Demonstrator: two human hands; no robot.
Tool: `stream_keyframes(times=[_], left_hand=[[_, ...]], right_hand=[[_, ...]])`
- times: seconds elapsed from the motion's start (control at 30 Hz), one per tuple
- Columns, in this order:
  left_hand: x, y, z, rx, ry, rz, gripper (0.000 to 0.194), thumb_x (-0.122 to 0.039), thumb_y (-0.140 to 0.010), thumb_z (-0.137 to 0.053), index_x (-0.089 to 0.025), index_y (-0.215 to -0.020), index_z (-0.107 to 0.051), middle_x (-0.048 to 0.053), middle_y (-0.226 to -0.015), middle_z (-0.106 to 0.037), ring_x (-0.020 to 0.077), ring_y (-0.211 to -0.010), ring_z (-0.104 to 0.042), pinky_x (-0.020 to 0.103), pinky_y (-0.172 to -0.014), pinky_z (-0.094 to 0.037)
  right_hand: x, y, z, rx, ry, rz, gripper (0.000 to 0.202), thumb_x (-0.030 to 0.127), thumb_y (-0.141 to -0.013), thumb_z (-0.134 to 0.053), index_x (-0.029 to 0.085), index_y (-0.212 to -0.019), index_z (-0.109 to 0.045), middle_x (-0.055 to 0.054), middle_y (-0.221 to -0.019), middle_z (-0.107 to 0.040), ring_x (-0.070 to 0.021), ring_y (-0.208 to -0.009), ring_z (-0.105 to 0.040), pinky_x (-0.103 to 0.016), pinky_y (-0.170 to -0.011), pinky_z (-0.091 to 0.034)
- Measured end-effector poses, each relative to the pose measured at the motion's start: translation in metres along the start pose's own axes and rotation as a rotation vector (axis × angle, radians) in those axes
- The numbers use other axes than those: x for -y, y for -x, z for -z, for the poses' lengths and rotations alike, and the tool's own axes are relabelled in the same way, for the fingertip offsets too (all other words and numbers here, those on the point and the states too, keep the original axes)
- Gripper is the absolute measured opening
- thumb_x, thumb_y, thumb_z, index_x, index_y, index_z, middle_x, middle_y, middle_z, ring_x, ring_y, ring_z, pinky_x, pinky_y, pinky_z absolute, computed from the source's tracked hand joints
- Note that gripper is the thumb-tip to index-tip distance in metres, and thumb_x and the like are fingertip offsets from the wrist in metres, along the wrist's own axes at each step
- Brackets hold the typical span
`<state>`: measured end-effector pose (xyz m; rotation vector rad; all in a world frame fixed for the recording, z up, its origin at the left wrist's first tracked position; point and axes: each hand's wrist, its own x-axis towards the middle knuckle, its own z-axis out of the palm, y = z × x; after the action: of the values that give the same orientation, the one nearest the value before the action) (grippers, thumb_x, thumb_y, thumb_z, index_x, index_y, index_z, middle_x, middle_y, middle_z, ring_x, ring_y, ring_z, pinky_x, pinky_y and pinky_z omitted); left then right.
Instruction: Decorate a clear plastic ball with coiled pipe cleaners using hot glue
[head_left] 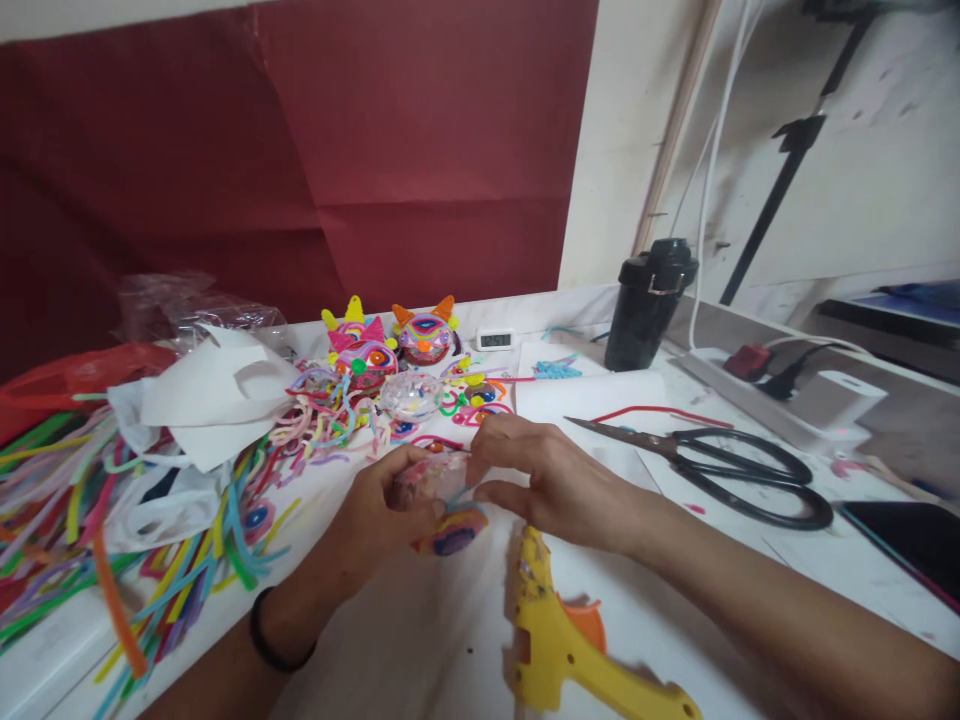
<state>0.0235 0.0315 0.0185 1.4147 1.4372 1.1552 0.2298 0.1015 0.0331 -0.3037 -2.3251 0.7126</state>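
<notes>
My left hand (379,510) is closed around a clear plastic shell (431,478) with coloured patches on it. At the shell's right edge my right hand (536,480) has its fingers curled together; whatever they pinch is too small to make out. Just below the left thumb shows an oval piece (454,532) in yellow, orange and purple. A yellow glue gun (574,655) with an orange trigger lies on the table close under my right wrist. Beyond my hands sits another clear shell (411,396).
Several decorated animal heads (425,335) stand at the back beside a small digital clock (495,340). Pipe cleaners (172,560) are heaped on the left. Black-handled scissors (739,465), a black bottle (651,305), a power strip (780,400) and a phone (911,545) are on the right.
</notes>
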Motion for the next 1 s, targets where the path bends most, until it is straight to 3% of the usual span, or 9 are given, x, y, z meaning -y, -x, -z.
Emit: stream_keyframes(times=[0.17, 0.43, 0.67, 0.8, 0.9, 1.0], left_hand=[[0.003, 0.001, 0.001, -0.008, 0.016, 0.001, 0.025, -0.025, -0.063, -0.075, -0.018, -0.086, -0.067, -0.006, -0.067, -0.062, 0.0122, -0.062, -0.053, 0.022, -0.057, -0.041], [0.003, 0.000, 0.001, -0.019, 0.045, 0.034, 0.030, -0.028, -0.060, -0.077, -0.018, -0.085, -0.064, -0.007, -0.063, -0.062, 0.0112, -0.056, -0.051, 0.022, -0.053, -0.041], [0.004, 0.000, 0.000, -0.044, 0.081, 0.049, 0.031, -0.027, -0.059, -0.080, -0.017, -0.083, -0.063, -0.005, -0.065, -0.063, 0.0123, -0.059, -0.053, 0.023, -0.056, -0.043], [0.003, -0.001, 0.000, -0.065, 0.096, 0.050, 0.030, -0.025, -0.057, -0.080, -0.017, -0.080, -0.063, -0.007, -0.061, -0.060, 0.0109, -0.056, -0.049, 0.021, -0.052, -0.039], [0.004, -0.002, 0.001, -0.088, 0.122, 0.051, 0.027, -0.022, -0.058, -0.080, -0.018, -0.079, -0.062, -0.007, -0.061, -0.059, 0.0106, -0.056, -0.049, 0.021, -0.054, -0.039], [0.005, -0.002, 0.003, -0.100, 0.164, 0.058, 0.029, -0.024, -0.059, -0.081, -0.018, -0.080, -0.062, -0.007, -0.063, -0.059, 0.0116, -0.058, -0.051, 0.022, -0.056, -0.042]], right_hand=[[-0.003, 0.002, -0.003, 0.025, 0.108, 0.116, 0.015, 0.004, -0.093, -0.060, 0.008, -0.089, -0.074, -0.010, -0.081, -0.069, -0.0205, -0.076, -0.059, -0.031, -0.072, -0.044], [0.006, 0.003, -0.008, 0.051, 0.206, 0.070, 0.024, 0.001, -0.090, -0.055, 0.011, -0.075, -0.071, -0.003, -0.067, -0.061, -0.0153, -0.061, -0.051, -0.027, -0.056, -0.036], [0.010, 0.004, -0.010, 0.089, 0.262, -0.027, 0.025, 0.001, -0.088, -0.056, 0.016, -0.072, -0.068, -0.002, -0.067, -0.064, -0.0160, -0.062, -0.056, -0.027, -0.058, -0.038], [0.015, 0.006, -0.003, 0.073, 0.298, -0.124, 0.012, 0.008, -0.091, -0.064, 0.016, -0.095, -0.072, -0.005, -0.084, -0.073, -0.0182, -0.071, -0.065, -0.028, -0.065, -0.047], [0.028, 0.010, 0.007, 0.016, 0.381, -0.216, 0.018, 0.016, -0.092, -0.067, 0.013, -0.109, -0.070, -0.012, -0.098, -0.072, -0.0245, -0.078, -0.069, -0.036, -0.069, -0.050], [0.046, 0.022, 0.010, 0.163, 0.510, -0.345, 0.009, 0.015, -0.091, -0.063, 0.015, -0.095, -0.071, -0.011, -0.091, -0.072, -0.0274, -0.075, -0.070, -0.039, -0.065, -0.051]])
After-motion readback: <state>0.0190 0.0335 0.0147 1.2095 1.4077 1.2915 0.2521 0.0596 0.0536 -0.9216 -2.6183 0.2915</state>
